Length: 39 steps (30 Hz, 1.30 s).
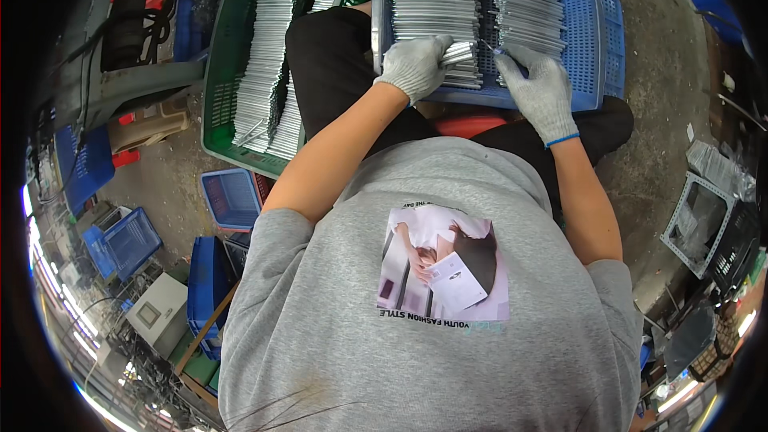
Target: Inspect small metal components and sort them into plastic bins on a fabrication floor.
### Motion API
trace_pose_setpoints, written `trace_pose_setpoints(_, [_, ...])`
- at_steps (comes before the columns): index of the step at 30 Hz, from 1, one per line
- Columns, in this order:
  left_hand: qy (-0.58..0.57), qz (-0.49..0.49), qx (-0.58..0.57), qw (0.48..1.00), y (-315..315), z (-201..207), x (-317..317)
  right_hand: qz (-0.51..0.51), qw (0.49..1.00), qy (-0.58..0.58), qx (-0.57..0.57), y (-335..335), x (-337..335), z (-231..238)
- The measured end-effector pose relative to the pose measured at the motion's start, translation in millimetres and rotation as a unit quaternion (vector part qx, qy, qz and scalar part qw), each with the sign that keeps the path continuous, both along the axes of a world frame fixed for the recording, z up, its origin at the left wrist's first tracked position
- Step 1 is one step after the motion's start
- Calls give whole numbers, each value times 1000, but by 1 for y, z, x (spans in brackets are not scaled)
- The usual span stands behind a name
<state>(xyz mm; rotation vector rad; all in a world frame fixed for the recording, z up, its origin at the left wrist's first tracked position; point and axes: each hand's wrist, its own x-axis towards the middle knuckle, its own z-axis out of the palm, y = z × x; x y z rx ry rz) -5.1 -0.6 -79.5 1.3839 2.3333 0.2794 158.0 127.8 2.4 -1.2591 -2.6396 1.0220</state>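
Observation:
My left hand (415, 66), in a light grey knitted glove, is closed around a small bundle of silvery metal rods (458, 54) above the front of a blue plastic basket (590, 72). To its right, my gloved right hand (541, 90) has thumb and forefinger close together at a thin, dark, pointed piece (488, 46), too small to name. Inside the blue basket lie two rows of similar rods, a long left row (433, 0) and a shorter right row (530, 12). The basket sits at my lap, between my dark-trousered legs.
At the left, a green basket (214, 96) holds more stacked metal rods (264, 64). Small blue bins (232, 196) and a pale box with a small window (156, 312) stand on the left. A grey-framed crate (696, 224) lies on the floor at right.

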Motion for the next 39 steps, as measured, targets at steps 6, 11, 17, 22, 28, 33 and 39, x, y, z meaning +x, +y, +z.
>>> trace_pose_setpoints(6, [-32,18,129,991,-21,26,-6,85,991,45,92,-1,12,-9])
trace_pose_setpoints(11, [-214,71,133,965,-51,67,-10,137,985,89,52,-15,16,23])
trace_pose_setpoints(17, [-217,39,180,959,-70,68,-7,223,959,127,117,-15,19,25])
trace_pose_setpoints(22, [-222,53,196,954,-72,67,-4,248,953,123,126,-15,20,29])
trace_pose_setpoints(28, [-190,33,179,965,-73,72,-1,266,945,126,146,-14,18,31])
trace_pose_setpoints(33, [-189,25,196,962,-74,72,2,255,951,106,141,-16,16,33])
trace_pose_setpoints(39, [-119,15,244,962,-74,68,7,269,948,83,146,-20,19,28])
